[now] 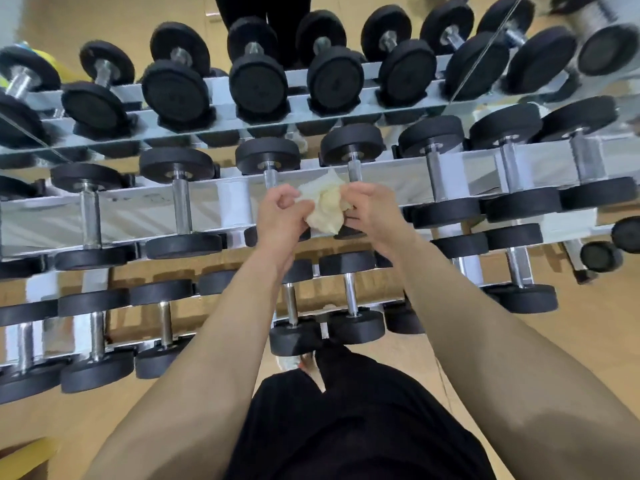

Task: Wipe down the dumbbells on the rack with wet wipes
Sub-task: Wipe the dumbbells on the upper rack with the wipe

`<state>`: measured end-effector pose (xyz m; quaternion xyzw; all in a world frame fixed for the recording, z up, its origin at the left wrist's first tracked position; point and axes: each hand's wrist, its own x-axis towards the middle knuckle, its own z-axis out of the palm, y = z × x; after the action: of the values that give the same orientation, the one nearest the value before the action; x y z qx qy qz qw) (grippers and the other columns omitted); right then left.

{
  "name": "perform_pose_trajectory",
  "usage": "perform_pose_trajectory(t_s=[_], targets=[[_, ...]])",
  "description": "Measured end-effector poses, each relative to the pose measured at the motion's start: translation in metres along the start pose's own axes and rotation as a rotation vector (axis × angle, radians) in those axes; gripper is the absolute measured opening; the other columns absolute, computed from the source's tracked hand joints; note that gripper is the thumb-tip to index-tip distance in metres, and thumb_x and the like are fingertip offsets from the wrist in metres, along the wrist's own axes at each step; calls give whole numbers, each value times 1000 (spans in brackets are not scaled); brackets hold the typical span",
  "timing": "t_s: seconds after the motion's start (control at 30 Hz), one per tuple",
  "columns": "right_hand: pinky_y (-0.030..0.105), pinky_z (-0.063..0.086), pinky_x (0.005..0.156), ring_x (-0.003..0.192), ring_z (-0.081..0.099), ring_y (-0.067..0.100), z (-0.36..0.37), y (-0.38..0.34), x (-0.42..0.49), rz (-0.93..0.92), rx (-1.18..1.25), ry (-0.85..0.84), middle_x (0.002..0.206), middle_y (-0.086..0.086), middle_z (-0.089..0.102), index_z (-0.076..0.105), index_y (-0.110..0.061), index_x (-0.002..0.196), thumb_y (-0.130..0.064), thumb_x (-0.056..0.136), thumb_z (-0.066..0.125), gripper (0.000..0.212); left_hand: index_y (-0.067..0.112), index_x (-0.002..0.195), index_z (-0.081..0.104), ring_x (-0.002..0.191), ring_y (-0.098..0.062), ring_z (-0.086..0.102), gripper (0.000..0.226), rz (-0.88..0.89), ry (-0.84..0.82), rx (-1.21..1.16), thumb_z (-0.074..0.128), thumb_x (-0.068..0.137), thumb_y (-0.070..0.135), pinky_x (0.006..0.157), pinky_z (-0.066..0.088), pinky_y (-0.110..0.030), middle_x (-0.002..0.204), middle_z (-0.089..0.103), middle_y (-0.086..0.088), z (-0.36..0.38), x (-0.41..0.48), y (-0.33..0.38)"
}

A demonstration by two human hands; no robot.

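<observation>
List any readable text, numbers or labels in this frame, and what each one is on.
No text can be read.
Dumbbell end faces, seen in the mirror: any weight numbers are too blurred to read.
Rack rail: faint marks, too blurred to read.
Wipe: no print visible.

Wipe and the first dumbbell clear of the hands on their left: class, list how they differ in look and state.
The wipe is pale and crumpled into a wad; the dumbbell has round black heads and a straight, shiny metal handle. The wipe is gripped between the left hand and right hand; the dumbbell lies on the rack, untouched. Nothing shared is plain.
</observation>
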<state>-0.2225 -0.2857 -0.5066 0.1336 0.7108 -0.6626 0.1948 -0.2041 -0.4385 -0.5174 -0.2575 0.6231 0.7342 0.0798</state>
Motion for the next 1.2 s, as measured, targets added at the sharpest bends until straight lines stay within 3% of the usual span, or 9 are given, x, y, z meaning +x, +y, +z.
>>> perform_pose_trajectory(t_s=[0.27, 0.33, 0.4, 0.5, 0.63, 0.73, 0.87, 1.0, 1.2], targets=[[28, 60, 71, 93, 74, 23, -50, 0, -2, 7, 20, 39, 105, 9, 74, 70, -17, 95, -16, 104, 53, 20, 17, 107, 59, 97, -31, 67, 21, -58, 84, 39, 44, 97, 7, 86, 58, -48, 108, 67, -12, 33, -9, 7], [33, 61, 74, 101, 70, 27, -64, 1, 8, 22, 25, 54, 110, 11, 71, 69, -18, 94, -16, 102, 54, 17, 14, 94, 59, 92, -31, 65, 11, -120, 39, -29, 50, 99, 19, 83, 55, -46, 98, 68, -10, 47, -8, 10], [38, 62, 75, 103, 70, 30, -79, 1, 16, 68, 78, 16, 110, 10, 71, 68, -18, 102, -23, 100, 58, 12, 10, 101, 64, 96, -29, 70, 31, -161, -31, -5, 65, 96, 40, 82, 56, -43, 102, 75, -10, 64, -4, 7], [36, 62, 74, 100, 73, 23, -105, 0, 26, 79, 42, -167, 108, 2, 74, 66, -20, 114, -34, 94, 70, 24, 12, 118, 63, 102, -29, 71, 44, -92, -29, 197, 85, 81, 21, 78, 61, -41, 113, 71, -11, 93, 2, -1], [32, 62, 75, 100, 71, 19, -141, 5, 52, 72, -187, -270, 111, 1, 73, 65, -18, 122, -26, 91, 75, 33, 25, 114, 65, 100, -24, 69, 39, -55, -86, 293, 80, 84, 5, 83, 62, -41, 112, 68, -6, 120, 9, -11], [45, 60, 87, 103, 72, 27, -157, 16, 76, 132, -174, -240, 106, 5, 76, 70, -17, 112, -28, 99, 64, 18, 22, 114, 68, 103, -21, 68, 35, -34, 18, 320, 72, 87, -1, 77, 59, -30, 115, 69, -4, 120, 17, -21], [36, 61, 72, 103, 72, 25, -153, 27, 98, 172, -48, -190, 109, 6, 75, 65, -14, 117, -31, 102, 61, 23, 22, 102, 67, 93, -24, 71, 20, -86, 317, 319, 59, 95, 6, 76, 60, -36, 107, 73, -9, 110, 40, -44], [26, 55, 61, 99, 70, 21, -134, 40, 124, 177, -85, -8, 109, 4, 72, 64, -17, 115, -36, 104, 54, 24, 19, 105, 63, 98, -27, 67, 11, -43, 428, 411, 52, 101, 16, 91, 56, -40, 103, 70, -5, 114, 73, -52], [31, 61, 70, 103, 66, 20, -123, 51, 172, 294, -38, 47, 115, 5, 67, 56, -18, 127, -37, 108, 42, 30, 19, 103, 55, 77, -8, 53, 4, -52, 374, 475, 53, 101, 20, 60, 37, -20, 86, 57, 10, 123, 135, -57]])
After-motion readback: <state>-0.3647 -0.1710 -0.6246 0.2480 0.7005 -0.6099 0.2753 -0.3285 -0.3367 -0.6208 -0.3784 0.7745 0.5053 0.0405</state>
